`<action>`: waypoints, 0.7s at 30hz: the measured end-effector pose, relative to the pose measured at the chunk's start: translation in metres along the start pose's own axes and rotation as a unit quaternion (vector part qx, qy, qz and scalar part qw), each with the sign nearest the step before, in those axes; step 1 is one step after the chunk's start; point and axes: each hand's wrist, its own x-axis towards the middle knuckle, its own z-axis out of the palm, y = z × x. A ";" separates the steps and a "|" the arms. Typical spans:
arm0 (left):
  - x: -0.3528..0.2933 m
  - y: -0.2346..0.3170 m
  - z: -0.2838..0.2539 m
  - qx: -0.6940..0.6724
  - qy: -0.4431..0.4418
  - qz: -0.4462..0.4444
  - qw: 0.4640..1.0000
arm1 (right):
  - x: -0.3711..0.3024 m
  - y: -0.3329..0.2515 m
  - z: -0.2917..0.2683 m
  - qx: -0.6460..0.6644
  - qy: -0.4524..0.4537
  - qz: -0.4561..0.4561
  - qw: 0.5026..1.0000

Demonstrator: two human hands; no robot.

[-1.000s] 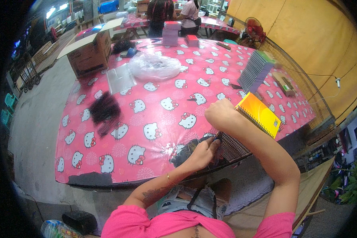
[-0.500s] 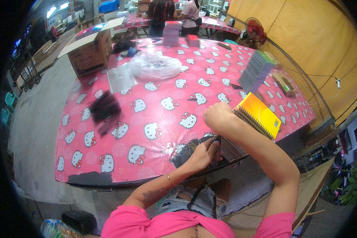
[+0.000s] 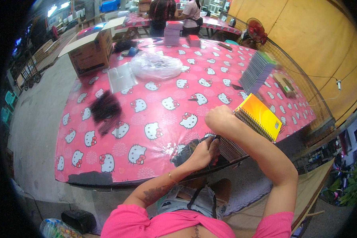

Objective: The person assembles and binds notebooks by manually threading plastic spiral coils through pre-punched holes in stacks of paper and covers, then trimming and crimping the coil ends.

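My left hand (image 3: 202, 154) is closed at the table's near edge, over a dark patch. Its fingers grip something dark with a bit of blue, too small to make out. Just beyond it, my right hand (image 3: 219, 118) is curled into a fist above the table, and what it may hold is hidden. Beneath my right forearm lies a row of dark spiral bindings (image 3: 231, 150), partly covered. A stack of yellow spiral notebooks (image 3: 261, 115) sits right of my right hand.
A pile of black binding coils (image 3: 105, 108) lies left on the pink table (image 3: 158, 148). Clear plastic (image 3: 156, 65) and an open cardboard box (image 3: 91, 53) are farther back. A tall notebook stack (image 3: 256, 73) leans at right. Two people stand beyond the table.
Both hands stay in nearly the same place. My left wrist has shifted very slightly up and to the right; nothing else has visibly moved.
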 end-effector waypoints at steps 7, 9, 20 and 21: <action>-0.009 -0.004 -0.001 0.034 -0.015 -0.009 0.999 | 0.001 0.000 0.002 0.025 0.007 0.002 1.000; -0.002 -0.015 -0.005 0.047 -0.016 -0.018 0.999 | -0.002 0.000 -0.003 0.013 -0.003 -0.004 1.000; -0.004 -0.011 0.000 0.013 -0.006 -0.027 1.000 | 0.003 0.002 0.007 0.016 0.003 0.003 1.000; -0.007 -0.010 0.001 -0.005 -0.004 -0.044 0.999 | 0.003 0.002 0.008 0.017 0.002 0.006 1.000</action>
